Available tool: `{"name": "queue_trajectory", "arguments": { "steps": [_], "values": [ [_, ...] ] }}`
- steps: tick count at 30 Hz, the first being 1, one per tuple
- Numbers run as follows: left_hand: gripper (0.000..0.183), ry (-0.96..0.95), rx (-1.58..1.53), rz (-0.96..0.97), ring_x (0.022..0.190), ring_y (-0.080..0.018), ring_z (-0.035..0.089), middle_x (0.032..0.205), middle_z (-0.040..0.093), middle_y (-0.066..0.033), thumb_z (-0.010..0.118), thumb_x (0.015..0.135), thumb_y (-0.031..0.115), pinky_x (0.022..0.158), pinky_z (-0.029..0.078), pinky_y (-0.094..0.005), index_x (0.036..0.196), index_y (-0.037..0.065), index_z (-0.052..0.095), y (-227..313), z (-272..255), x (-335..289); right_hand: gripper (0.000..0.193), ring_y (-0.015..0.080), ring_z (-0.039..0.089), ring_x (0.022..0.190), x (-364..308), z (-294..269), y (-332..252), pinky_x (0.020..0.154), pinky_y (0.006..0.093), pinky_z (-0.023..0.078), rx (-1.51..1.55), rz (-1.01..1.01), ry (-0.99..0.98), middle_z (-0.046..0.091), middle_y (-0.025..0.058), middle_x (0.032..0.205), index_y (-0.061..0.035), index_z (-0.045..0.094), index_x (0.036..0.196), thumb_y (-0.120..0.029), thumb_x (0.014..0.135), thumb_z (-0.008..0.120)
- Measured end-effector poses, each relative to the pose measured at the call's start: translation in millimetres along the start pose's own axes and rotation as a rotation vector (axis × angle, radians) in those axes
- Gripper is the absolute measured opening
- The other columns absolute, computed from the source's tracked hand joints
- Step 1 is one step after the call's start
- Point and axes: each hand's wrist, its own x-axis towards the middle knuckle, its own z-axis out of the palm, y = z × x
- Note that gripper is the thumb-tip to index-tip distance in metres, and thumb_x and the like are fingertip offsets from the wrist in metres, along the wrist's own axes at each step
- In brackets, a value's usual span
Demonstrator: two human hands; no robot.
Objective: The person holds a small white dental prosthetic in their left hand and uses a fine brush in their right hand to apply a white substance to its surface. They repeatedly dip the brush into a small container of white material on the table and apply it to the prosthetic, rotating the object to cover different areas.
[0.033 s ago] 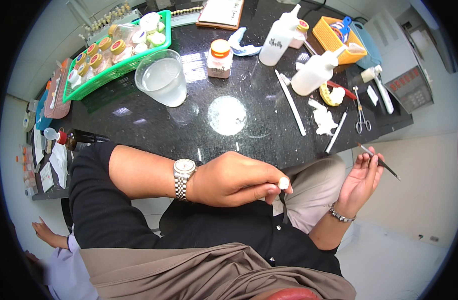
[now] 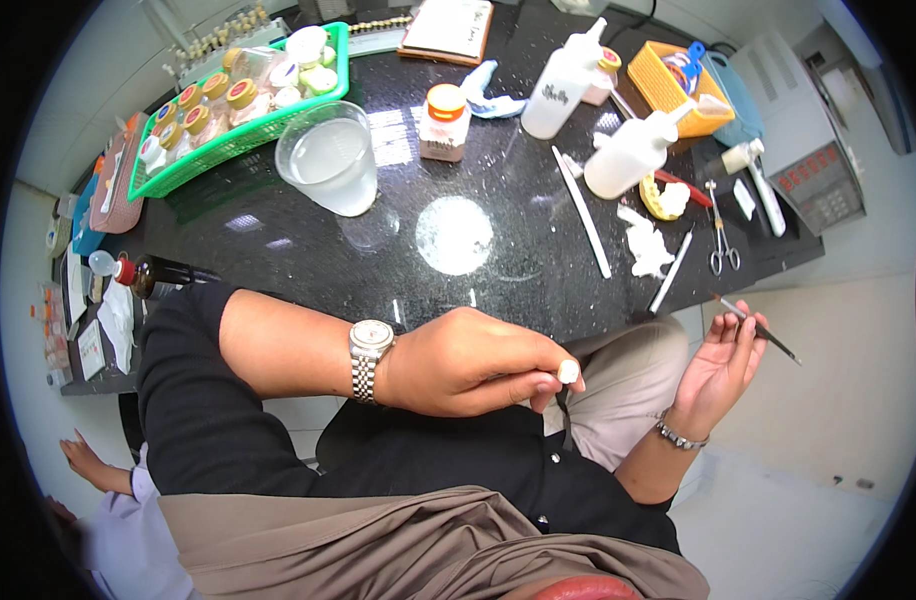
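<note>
My left hand (image 2: 478,365), with a steel watch at its wrist, is closed in front of my body. Thumb and forefinger pinch a small white tooth-shaped piece (image 2: 568,372), possibly a dental crown; the other fingers are mostly hidden. Off to the right, beyond the table edge, my right hand (image 2: 716,368) is raised palm up. Between its thumb and fingers is a thin dark-handled brush (image 2: 766,335), slanting down to the right and apart from the white piece.
On the black table (image 2: 318,270) stand a plastic cup of liquid (image 2: 333,165), an orange-capped jar (image 2: 444,125), white squeeze bottles (image 2: 628,158) and a green basket (image 2: 228,135) of jars. Scissor-handled forceps (image 2: 720,235), a yellow dental model (image 2: 661,198) and crumpled tissue (image 2: 648,245) lie at right.
</note>
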Motion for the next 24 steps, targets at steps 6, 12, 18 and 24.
{"name": "queue_trajectory", "arguments": {
  "steps": [6,12,18,24],
  "values": [
    [0.019,-0.04,0.003,0.054,0.069,-0.0171,0.062,0.079,0.062,-0.0049,0.045,0.089,0.011,0.06,0.048,-0.0278,0.105,0.005,0.055,-0.4,1.0,-2.6,0.013,0.0136,0.047,0.074,-5.3,50.6,-12.8,0.069,0.0266,0.045,0.098,-0.055,-0.302,0.047,0.0099,0.091,-0.0034,0.041,0.102,-0.003,0.088,0.04],
    [0.02,-0.007,0.011,0.128,0.074,-0.0191,0.062,0.087,0.061,-0.007,0.047,0.089,0.015,0.063,0.048,-0.0298,0.104,0.003,0.054,-3.1,6.9,-6.1,0.016,0.0201,0.052,0.075,-14.9,135.8,-10.7,0.063,0.0307,0.05,0.127,-0.076,-0.881,0.047,0.016,0.09,-0.0025,0.036,0.098,-0.009,0.087,0.044],
    [0.02,-0.004,-0.048,0.171,0.073,-0.0217,0.061,0.085,0.06,-0.0088,0.046,0.09,0.015,0.064,0.048,-0.0305,0.104,0.002,0.053,-7.4,10.9,-8.5,0.018,0.0173,0.057,0.086,-21.3,221.3,25.1,0.07,0.0279,0.051,0.014,-0.149,-1.152,0.051,0.0121,0.093,0.0024,0.048,0.1,0.007,0.083,0.05],
    [0.019,0.011,-0.003,0.195,0.072,-0.0219,0.06,0.083,0.06,-0.0075,0.047,0.09,0.014,0.062,0.049,-0.0301,0.103,0.003,0.052,-5.2,10.8,-10.1,0.012,0.0127,0.059,0.067,-23.5,247.8,60.4,0.06,0.0242,0.047,-0.283,-0.386,-1.197,0.059,0.0055,0.082,0.0001,0.057,0.087,0.001,0.076,0.061]
  ]
}}
